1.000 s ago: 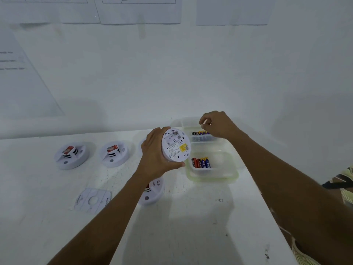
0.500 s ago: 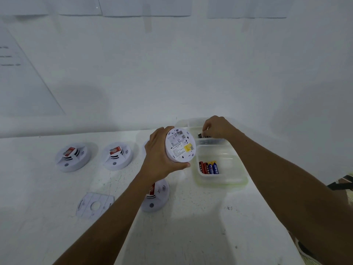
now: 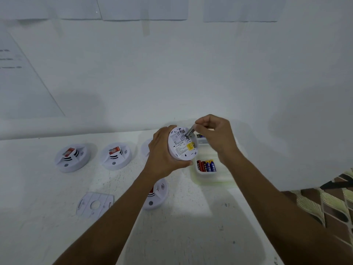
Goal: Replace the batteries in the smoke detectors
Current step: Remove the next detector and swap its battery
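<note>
Two hands meet above the far part of the white worktop (image 3: 191, 226). The left hand (image 3: 164, 152) grips a round smoke detector (image 3: 182, 146) by its rim. Its fingers (image 3: 164, 133) are curled over the far edge and the thumb is under the near edge, so the back with the yellow label faces right. The right hand (image 3: 215, 134) pinches a battery (image 3: 189, 131) between thumb and bent fingers; the battery's lower end touches the open slot in the detector's back. Just right of the hands stands a clear box (image 3: 210, 176) with some coloured batteries (image 3: 207, 165) inside. On the worktop lie a left detector (image 3: 71, 156), a middle detector (image 3: 115, 155) and a near detector (image 3: 156, 194), the last partly under the left forearm. A flat mounting plate (image 3: 94, 204) lies near, at the left.
</note>
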Action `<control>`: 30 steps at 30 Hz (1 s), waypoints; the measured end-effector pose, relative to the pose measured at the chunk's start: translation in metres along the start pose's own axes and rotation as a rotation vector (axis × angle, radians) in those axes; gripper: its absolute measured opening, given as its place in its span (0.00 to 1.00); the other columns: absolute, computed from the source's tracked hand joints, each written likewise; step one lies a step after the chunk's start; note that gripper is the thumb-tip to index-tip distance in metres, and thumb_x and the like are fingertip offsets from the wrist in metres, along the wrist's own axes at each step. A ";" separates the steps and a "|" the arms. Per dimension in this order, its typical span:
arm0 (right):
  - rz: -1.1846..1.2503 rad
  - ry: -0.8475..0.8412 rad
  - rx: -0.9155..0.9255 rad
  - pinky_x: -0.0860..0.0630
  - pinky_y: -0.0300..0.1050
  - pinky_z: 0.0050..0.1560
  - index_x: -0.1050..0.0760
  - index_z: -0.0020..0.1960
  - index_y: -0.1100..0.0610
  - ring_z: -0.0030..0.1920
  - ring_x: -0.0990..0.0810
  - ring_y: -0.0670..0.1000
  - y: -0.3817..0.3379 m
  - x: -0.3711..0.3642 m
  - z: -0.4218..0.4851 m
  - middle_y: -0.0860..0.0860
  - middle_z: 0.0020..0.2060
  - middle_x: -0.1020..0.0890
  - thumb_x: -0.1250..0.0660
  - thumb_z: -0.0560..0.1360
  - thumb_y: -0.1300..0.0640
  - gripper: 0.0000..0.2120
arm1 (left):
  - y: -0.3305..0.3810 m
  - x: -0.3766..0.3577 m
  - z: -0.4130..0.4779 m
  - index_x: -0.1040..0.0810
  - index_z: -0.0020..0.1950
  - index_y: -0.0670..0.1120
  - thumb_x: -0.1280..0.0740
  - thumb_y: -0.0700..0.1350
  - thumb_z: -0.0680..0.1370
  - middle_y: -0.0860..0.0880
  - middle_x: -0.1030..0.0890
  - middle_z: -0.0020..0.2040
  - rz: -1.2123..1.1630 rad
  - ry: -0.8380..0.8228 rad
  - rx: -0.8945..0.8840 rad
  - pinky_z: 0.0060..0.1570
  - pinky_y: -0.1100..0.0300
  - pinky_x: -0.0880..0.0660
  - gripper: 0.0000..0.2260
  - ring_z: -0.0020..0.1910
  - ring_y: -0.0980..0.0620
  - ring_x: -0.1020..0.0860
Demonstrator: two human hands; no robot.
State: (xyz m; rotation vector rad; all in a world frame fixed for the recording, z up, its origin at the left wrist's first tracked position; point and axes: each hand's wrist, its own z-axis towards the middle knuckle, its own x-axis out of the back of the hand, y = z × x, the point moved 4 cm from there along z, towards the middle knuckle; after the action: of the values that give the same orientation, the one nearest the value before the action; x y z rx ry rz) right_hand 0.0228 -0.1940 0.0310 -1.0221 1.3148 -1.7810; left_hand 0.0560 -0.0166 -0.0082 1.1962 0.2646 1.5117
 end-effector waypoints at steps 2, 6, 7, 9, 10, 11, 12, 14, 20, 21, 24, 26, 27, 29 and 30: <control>0.000 0.059 0.005 0.25 0.31 0.42 0.18 0.43 0.57 0.39 0.20 0.41 0.004 -0.006 -0.011 0.48 0.38 0.16 0.26 0.72 0.60 0.02 | 0.002 -0.003 -0.001 0.38 0.66 0.61 0.25 0.65 0.55 0.69 0.34 0.59 -0.015 0.003 -0.013 0.60 0.69 0.41 0.42 0.61 0.74 0.38; 0.030 0.171 0.003 0.27 0.29 0.40 0.18 0.45 0.59 0.36 0.23 0.37 0.007 -0.010 -0.023 0.48 0.38 0.17 0.27 0.73 0.59 0.04 | 0.008 -0.003 -0.006 0.38 0.65 0.60 0.25 0.63 0.57 0.67 0.33 0.58 -0.063 0.016 -0.043 0.60 0.79 0.44 0.40 0.61 0.75 0.38; 0.037 0.192 0.001 0.27 0.30 0.41 0.18 0.44 0.58 0.37 0.22 0.37 0.007 -0.011 -0.026 0.48 0.38 0.16 0.27 0.73 0.58 0.03 | 0.010 -0.004 -0.007 0.38 0.66 0.59 0.25 0.63 0.57 0.66 0.33 0.59 -0.069 0.013 -0.039 0.59 0.80 0.44 0.40 0.61 0.75 0.38; 0.027 0.222 0.012 0.25 0.35 0.45 0.19 0.43 0.56 0.40 0.21 0.39 0.005 -0.014 -0.029 0.47 0.39 0.16 0.27 0.73 0.56 0.03 | 0.012 -0.003 -0.007 0.37 0.64 0.60 0.26 0.64 0.58 0.67 0.34 0.59 -0.063 0.006 -0.035 0.60 0.79 0.44 0.38 0.60 0.75 0.38; 0.003 0.224 0.029 0.24 0.39 0.47 0.19 0.43 0.55 0.42 0.20 0.41 0.004 -0.016 -0.031 0.46 0.40 0.16 0.27 0.73 0.55 0.03 | 0.011 -0.002 -0.007 0.37 0.64 0.61 0.26 0.64 0.58 0.67 0.34 0.59 -0.065 0.000 -0.033 0.61 0.76 0.43 0.37 0.61 0.74 0.37; -0.028 0.214 0.051 0.23 0.41 0.49 0.19 0.42 0.54 0.45 0.20 0.43 0.003 -0.018 -0.032 0.45 0.40 0.16 0.27 0.73 0.54 0.04 | 0.011 -0.002 -0.007 0.36 0.63 0.63 0.26 0.65 0.58 0.67 0.34 0.59 -0.070 -0.001 -0.027 0.63 0.72 0.41 0.36 0.61 0.71 0.35; -0.054 0.197 0.073 0.23 0.43 0.50 0.19 0.42 0.53 0.46 0.20 0.44 0.003 -0.021 -0.034 0.44 0.41 0.17 0.27 0.73 0.54 0.04 | 0.011 -0.001 -0.006 0.36 0.62 0.65 0.26 0.66 0.58 0.67 0.32 0.59 -0.072 0.003 -0.018 0.63 0.67 0.38 0.35 0.60 0.67 0.33; -0.062 0.170 0.106 0.23 0.46 0.54 0.19 0.43 0.54 0.48 0.20 0.45 0.005 -0.027 -0.039 0.46 0.43 0.18 0.27 0.74 0.55 0.03 | 0.011 0.000 -0.005 0.37 0.60 0.70 0.25 0.66 0.57 0.64 0.29 0.57 -0.060 0.015 -0.001 0.62 0.59 0.31 0.35 0.59 0.60 0.29; -0.209 0.186 0.292 0.22 0.48 0.56 0.17 0.51 0.59 0.55 0.21 0.47 0.007 -0.035 -0.046 0.52 0.55 0.20 0.33 0.76 0.56 0.09 | 0.024 0.007 0.000 0.35 0.62 0.67 0.27 0.62 0.59 0.65 0.30 0.55 -0.115 0.045 -0.060 0.59 0.73 0.34 0.33 0.56 0.72 0.30; -0.252 0.161 0.332 0.23 0.45 0.58 0.17 0.53 0.60 0.56 0.22 0.48 0.007 -0.036 -0.047 0.53 0.57 0.21 0.34 0.77 0.56 0.11 | 0.022 0.009 0.002 0.33 0.61 0.64 0.27 0.62 0.59 0.65 0.29 0.55 -0.113 0.051 -0.061 0.60 0.71 0.33 0.32 0.57 0.71 0.29; -0.327 0.061 0.422 0.25 0.36 0.58 0.18 0.58 0.60 0.59 0.23 0.47 0.009 -0.035 -0.045 0.53 0.60 0.22 0.34 0.78 0.59 0.11 | 0.010 0.010 0.008 0.32 0.62 0.63 0.23 0.63 0.57 0.58 0.25 0.59 -0.098 0.026 -0.010 0.63 0.50 0.27 0.36 0.62 0.57 0.26; -0.288 -0.014 0.415 0.23 0.36 0.53 0.17 0.57 0.59 0.55 0.22 0.44 0.007 -0.029 -0.035 0.51 0.57 0.21 0.34 0.78 0.59 0.11 | -0.001 0.009 0.009 0.33 0.65 0.59 0.22 0.64 0.55 0.54 0.26 0.64 -0.070 -0.005 0.041 0.64 0.44 0.29 0.42 0.65 0.51 0.28; -0.257 -0.049 0.374 0.22 0.37 0.51 0.17 0.56 0.58 0.52 0.20 0.43 0.006 -0.023 -0.027 0.49 0.53 0.20 0.34 0.78 0.60 0.10 | -0.003 0.010 0.008 0.34 0.66 0.59 0.22 0.65 0.54 0.54 0.27 0.65 -0.058 -0.019 0.070 0.65 0.43 0.30 0.44 0.66 0.51 0.29; -0.272 -0.065 0.256 0.21 0.39 0.47 0.16 0.53 0.56 0.45 0.17 0.46 0.007 -0.008 -0.001 0.48 0.46 0.16 0.33 0.78 0.60 0.08 | -0.006 0.014 0.006 0.36 0.67 0.60 0.22 0.65 0.52 0.59 0.29 0.64 -0.060 -0.029 0.114 0.67 0.43 0.32 0.46 0.68 0.52 0.31; -0.333 -0.069 0.194 0.21 0.39 0.45 0.17 0.52 0.55 0.42 0.16 0.48 0.010 0.000 0.015 0.49 0.43 0.15 0.33 0.77 0.60 0.07 | -0.007 0.016 0.006 0.37 0.67 0.61 0.23 0.65 0.52 0.62 0.30 0.62 -0.064 -0.031 0.126 0.67 0.43 0.32 0.46 0.68 0.52 0.32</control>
State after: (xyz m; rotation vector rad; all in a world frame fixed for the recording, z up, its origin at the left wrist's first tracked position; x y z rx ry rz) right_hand 0.0365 -0.2031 0.0236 -1.2338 0.9480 -2.0506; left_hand 0.0670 -0.0033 -0.0017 1.2978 0.3788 1.4374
